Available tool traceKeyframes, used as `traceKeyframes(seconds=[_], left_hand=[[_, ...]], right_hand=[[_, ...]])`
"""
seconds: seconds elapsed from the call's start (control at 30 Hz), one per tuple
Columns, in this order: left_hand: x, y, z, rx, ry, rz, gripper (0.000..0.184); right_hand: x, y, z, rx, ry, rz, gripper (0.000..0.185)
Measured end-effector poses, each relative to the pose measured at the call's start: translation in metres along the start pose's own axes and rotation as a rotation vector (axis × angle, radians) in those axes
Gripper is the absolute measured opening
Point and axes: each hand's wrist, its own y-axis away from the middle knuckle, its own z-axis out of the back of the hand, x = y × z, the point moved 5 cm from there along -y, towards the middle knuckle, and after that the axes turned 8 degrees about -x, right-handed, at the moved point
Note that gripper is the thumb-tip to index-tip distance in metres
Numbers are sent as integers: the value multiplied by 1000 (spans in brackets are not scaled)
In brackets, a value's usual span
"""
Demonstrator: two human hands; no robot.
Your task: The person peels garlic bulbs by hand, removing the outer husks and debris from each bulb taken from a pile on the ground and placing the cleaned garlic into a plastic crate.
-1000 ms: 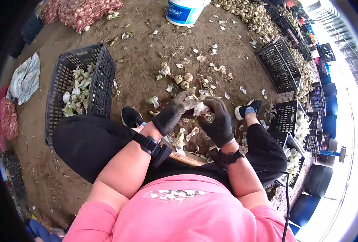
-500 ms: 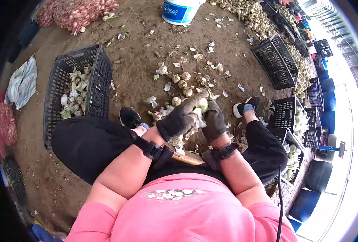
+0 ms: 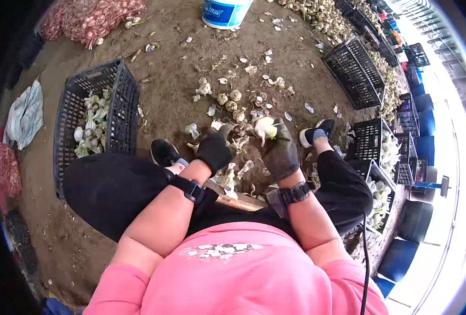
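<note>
My right hand (image 3: 281, 153), in a dark work glove, grips a garlic bulb (image 3: 265, 128) that is white with a greenish side. Apart from it, to the left, my gloved left hand (image 3: 215, 149) is low over the scattered skins with its fingers curled in. Whether anything sits in those fingers is hidden. Just beyond my hands several unpeeled garlic bulbs (image 3: 231, 100) lie on the dirt floor. Loose skins (image 3: 226, 178) are strewn between my feet.
A black crate (image 3: 122, 113) with stemmed garlic stands left. A white-and-blue bucket (image 3: 225, 13) and red net sacks (image 3: 88, 21) are farther out. Another crate (image 3: 355, 73) leans by a garlic heap at right. Crates of white bulbs (image 3: 381, 194) stand beside my right knee.
My hands have come apart. The left moved down and left, away from the bulb, while the right kept hold of it. The whole view has shifted slightly.
</note>
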Motion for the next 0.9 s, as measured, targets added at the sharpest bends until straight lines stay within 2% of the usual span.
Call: traceKeyframes(seconds=[0.03, 0.07, 0.1, 0.13, 0.17, 0.23, 0.27, 0.3, 0.37, 0.4, 0.43, 0.5, 0.53, 0.57, 0.63, 0.67, 0.7, 0.77, 0.8, 0.83, 0.9], left_hand=[[-6, -2, 2, -2, 0, -1, 41], [-24, -3, 10, -21, 322, -44, 48], [-41, -2, 19, -39, 643, -86, 56], [-66, 3, 38, -153, 613, -182, 52], [-77, 6, 45, -150, 610, -178, 52], [-94, 13, 59, -233, 512, -332, 44], [-84, 10, 48, -301, 482, -334, 29], [-78, 9, 44, -305, 478, -333, 29], [-56, 5, 36, -273, 457, -125, 18], [-51, 3, 35, -322, 436, -135, 15], [-47, 3, 33, -324, 435, -133, 15], [-35, 0, 30, -343, 364, 1, 13], [-23, -1, 24, -245, 354, 48, 22], [-13, 0, 20, -244, 357, 48, 22], [-3, 2, 6, -134, 11, 14, 31], [-12, 2, 5, -27, 22, 37, 48], [-5, -6, -9, -261, 345, -330, 48], [-56, 2, 24, -24, 708, -15, 39], [-64, 3, 26, -17, 707, -12, 39], [-67, 4, 27, -38, 761, 15, 32], [-66, 5, 31, -71, 817, 44, 25]], right_hand=[[-6, -8, 15, -82, 1, 23, 29], [-10, -10, 20, -80, 1, 20, 29], [-10, -11, 24, -52, 135, 116, 29], [-10, -9, 25, -25, 268, 212, 28], [-10, -4, 24, -27, 265, 208, 28], [4, 8, 9, -38, 846, 513, 26], [4, 7, 6, -33, 844, 511, 26], [-2, 2, 7, -20, 598, 320, 24], [-18, -3, 5, 3, 107, -62, 23], [-24, -9, 14, 61, 256, -29, 23], [-34, -16, 24, 62, 257, -31, 23], [-35, -25, 35, 13, 498, 260, 25], [-23, -12, 21, 60, 468, 311, 30], [-20, -13, 24, 59, 470, 312, 30], [-22, -17, 26, 187, -242, -84, 27], [-11, -11, 25, 131, 439, 362, 26], [-8, -13, 26, 130, 439, 366, 26], [-18, -17, 31, 215, -180, -86, 26], [-8, -11, 28, 109, 478, 370, 23], [-6, -6, 25, 106, 477, 365, 23], [4, 11, -2, 212, 1367, 995, 22]])
